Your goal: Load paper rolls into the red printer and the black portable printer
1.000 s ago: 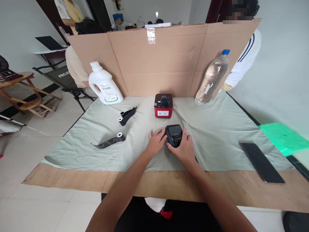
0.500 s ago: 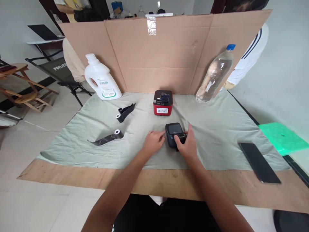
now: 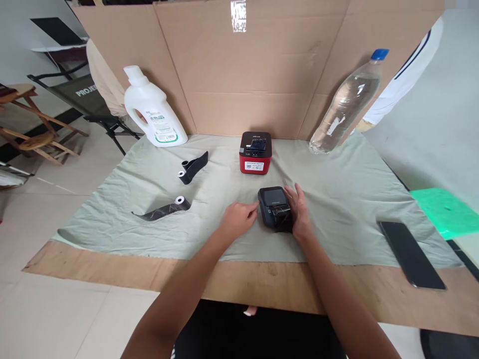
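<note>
A dark portable label printer (image 3: 274, 199) rests on the cloth in front of me, its small screen facing up. A strip of glossy black label roll (image 3: 281, 215) fills its lower right part and hangs over the near edge. My left hand (image 3: 239, 218) is at the printer's left side, index finger extended to its edge and the other fingers curled in, nothing visible in them. Along the right side lies my right hand (image 3: 300, 212), its fingers stretched out and apart beside the casing. The right hand's thumb is not clearly visible.
Behind the printer sits a red and black box (image 3: 256, 153). Black rolls (image 3: 179, 202) lie on the left. A white detergent bottle (image 3: 155, 112) and a clear water bottle (image 3: 346, 107) lean on the cardboard (image 3: 243, 70). A phone (image 3: 411, 254) lies at right.
My right thumb has come off the printer's top, and the right hand has opened along its right side. The left hand stays at the left edge. The camera view has tilted down.
</note>
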Tool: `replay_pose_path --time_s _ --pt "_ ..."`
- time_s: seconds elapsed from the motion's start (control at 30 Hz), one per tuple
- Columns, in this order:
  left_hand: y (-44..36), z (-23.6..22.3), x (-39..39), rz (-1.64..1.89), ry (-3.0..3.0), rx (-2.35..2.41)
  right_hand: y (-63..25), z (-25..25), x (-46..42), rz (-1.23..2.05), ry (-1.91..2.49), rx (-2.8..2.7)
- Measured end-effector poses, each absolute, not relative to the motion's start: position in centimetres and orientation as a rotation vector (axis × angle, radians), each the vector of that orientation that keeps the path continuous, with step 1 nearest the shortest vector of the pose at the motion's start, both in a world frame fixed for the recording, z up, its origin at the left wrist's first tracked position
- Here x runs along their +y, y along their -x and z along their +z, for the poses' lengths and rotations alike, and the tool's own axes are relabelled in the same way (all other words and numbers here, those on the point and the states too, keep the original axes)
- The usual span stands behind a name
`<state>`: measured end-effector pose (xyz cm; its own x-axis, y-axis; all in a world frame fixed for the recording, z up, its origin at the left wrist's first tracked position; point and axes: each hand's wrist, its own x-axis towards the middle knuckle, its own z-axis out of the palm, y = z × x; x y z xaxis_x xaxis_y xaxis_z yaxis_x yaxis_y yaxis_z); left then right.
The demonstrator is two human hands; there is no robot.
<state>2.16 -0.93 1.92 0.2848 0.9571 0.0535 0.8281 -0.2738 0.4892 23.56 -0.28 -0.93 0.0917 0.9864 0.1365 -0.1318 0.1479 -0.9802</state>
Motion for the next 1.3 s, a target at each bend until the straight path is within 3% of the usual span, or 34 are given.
replay_pose_path --time_s 0.33,0.83,1.3 --pt "-2.1 1.5 -0.6 0.688 -1.688 1.443 -23.6 0.2 -0.2 1.222 1.087 -1.004" --pt "-0.9 2.3 -0.6 0.399 -2.288 1.501 -23.1 0.5 -0.6 1.261 1.001 -0.846" --pt "0.1 1.6 0.9 0.535 -2.405 1.305 -23.6 -1.6 -0.2 1.256 1.033 -0.936"
